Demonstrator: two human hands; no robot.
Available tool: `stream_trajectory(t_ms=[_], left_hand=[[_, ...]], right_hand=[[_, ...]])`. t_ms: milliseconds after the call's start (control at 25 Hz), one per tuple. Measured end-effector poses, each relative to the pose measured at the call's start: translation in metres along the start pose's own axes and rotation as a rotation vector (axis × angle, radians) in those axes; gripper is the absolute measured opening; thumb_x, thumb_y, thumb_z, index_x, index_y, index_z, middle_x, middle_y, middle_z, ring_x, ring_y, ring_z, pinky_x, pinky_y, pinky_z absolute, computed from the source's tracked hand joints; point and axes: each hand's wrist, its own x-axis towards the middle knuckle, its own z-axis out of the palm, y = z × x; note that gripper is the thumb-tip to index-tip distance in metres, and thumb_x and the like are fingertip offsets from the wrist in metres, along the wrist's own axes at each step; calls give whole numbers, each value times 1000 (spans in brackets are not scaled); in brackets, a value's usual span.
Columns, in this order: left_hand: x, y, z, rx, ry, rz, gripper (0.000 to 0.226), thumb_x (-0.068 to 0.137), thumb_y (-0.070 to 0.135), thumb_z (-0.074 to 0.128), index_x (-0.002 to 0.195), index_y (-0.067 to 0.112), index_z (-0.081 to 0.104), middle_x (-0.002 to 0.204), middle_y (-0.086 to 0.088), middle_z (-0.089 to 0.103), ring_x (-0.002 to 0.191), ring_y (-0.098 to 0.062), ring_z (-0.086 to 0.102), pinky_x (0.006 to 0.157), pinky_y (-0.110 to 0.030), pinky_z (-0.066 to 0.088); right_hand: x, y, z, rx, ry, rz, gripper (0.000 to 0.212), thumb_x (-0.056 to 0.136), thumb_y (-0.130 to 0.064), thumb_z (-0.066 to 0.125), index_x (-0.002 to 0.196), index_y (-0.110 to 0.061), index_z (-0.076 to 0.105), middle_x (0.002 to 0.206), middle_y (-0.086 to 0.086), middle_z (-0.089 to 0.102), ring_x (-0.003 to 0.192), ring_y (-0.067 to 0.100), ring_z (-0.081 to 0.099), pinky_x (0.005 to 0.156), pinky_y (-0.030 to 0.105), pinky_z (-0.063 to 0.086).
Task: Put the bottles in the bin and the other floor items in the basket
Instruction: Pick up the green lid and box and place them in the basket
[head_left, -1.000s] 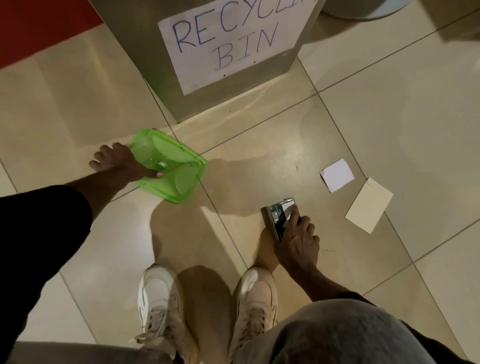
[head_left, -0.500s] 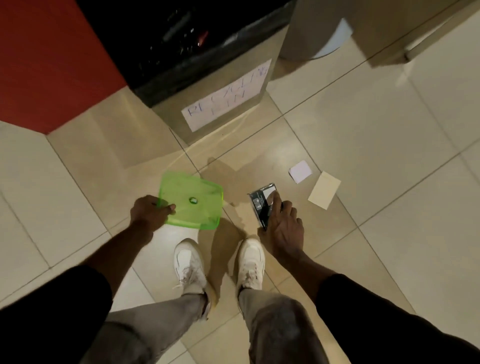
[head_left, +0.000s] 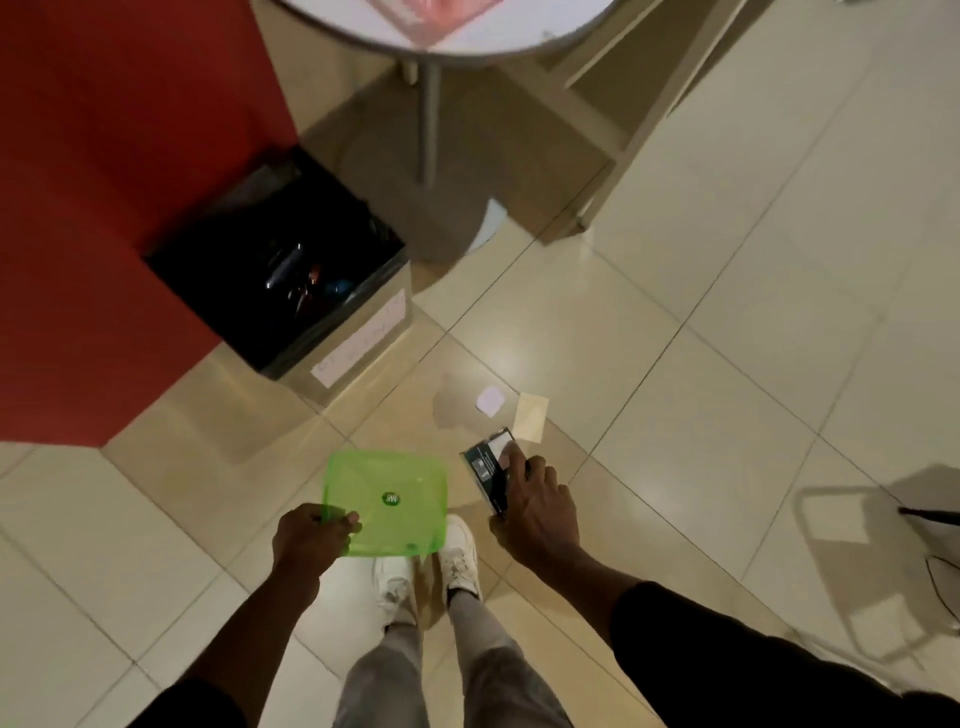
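My left hand (head_left: 311, 535) grips the near left corner of a flat, translucent green plastic container (head_left: 387, 501), held above my shoes. My right hand (head_left: 540, 512) holds a small dark box (head_left: 485, 470) with a white label, raised off the floor. The recycling bin (head_left: 363, 332), lined with a black bag, stands against the red wall; bottles glint inside it. A white paper square (head_left: 490, 400) and a beige card (head_left: 531, 418) lie on the tiles just beyond the dark box.
A round white table (head_left: 457, 31) on a thin metal pole (head_left: 428, 114) stands behind the bin. The red wall (head_left: 104, 208) fills the left. A dark object with thin wire legs (head_left: 932, 514) sits at the right edge. My white shoes (head_left: 457, 556) are below the container.
I have risen from a crouch, so the floor looks farther away. Both hands lifted: the green container and the dark box came up off the tiles with them.
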Motion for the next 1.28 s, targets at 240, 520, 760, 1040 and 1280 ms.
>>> stream_trajectory(t_ms=[240,520,760,1040,1280], left_hand=[[-57,46,-11,-70,-103,27,23,82,-9,80,101,-14,69,73,-16,77,56,-24,61,61,-34,56],[-99,67,3,-74,-184,21,23,80,-9,82,100,-12,71,74,-20,77,61,-26,62,54,-31,58],[-128,112,80,-117,-201,7,18,87,-9,75,103,-17,70,68,-18,75,51,-22,58,46,-26,55],[-158,204,217,-253,-79,25,24,87,-6,77,109,-14,72,95,-26,74,67,-26,61,62,-32,58],[-181,255,302,-417,-59,17,22,88,0,79,109,-5,72,110,-23,76,82,-25,69,72,-35,56]], right_hand=[[-50,25,-56,102,52,152,104,71,-51,82,151,-19,23,127,9,51,105,26,55,79,43,57],[-79,63,-92,212,146,278,102,73,-55,72,153,-21,20,124,5,50,106,26,55,79,44,58],[-47,139,-127,291,174,284,103,73,-57,71,155,-23,19,125,3,49,107,25,54,76,40,56],[16,279,-210,205,147,108,98,72,-56,74,149,-24,23,121,5,52,101,26,56,72,39,55],[72,361,-288,133,184,-21,94,71,-56,73,146,-25,26,119,3,53,98,25,55,72,40,56]])
